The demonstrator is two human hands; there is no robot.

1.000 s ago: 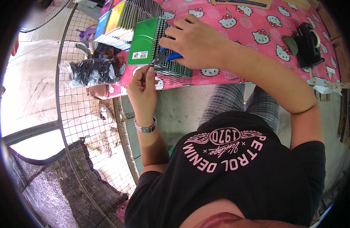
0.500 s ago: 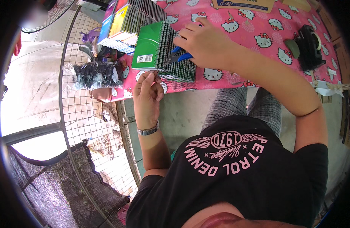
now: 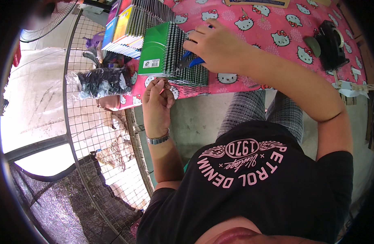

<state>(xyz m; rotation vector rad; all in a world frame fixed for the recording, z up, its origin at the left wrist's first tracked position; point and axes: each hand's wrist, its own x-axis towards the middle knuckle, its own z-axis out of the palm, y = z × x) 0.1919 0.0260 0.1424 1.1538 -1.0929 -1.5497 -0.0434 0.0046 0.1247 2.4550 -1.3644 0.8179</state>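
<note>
A stack of green spiral-bound notebooks (image 3: 154,51) lies at the table's near edge, its black wire coils facing right. My right hand (image 3: 220,48) is closed around blue-handled pliers (image 3: 195,61), reaching over the coil side of the stack. The dark jaws are at the coils near the front end of the upper notebooks; whether they grip a wire cannot be made out. Just below the stack's front edge, my left hand (image 3: 157,101) has its fingers curled and thumb pressed against them. Anything pinched there is too small or hidden to name.
Taller stacks of spiral notebooks with yellow, blue and red covers (image 3: 126,26) stand behind the green ones. A plastic bag of black items (image 3: 103,81) sits at the table's left corner, next to a wire mesh (image 3: 87,118). A black tape dispenser (image 3: 331,44) is at the right.
The view has tilted slightly. Both hands keep almost the same pose, and the pliers stay at the coils of the green stack.
</note>
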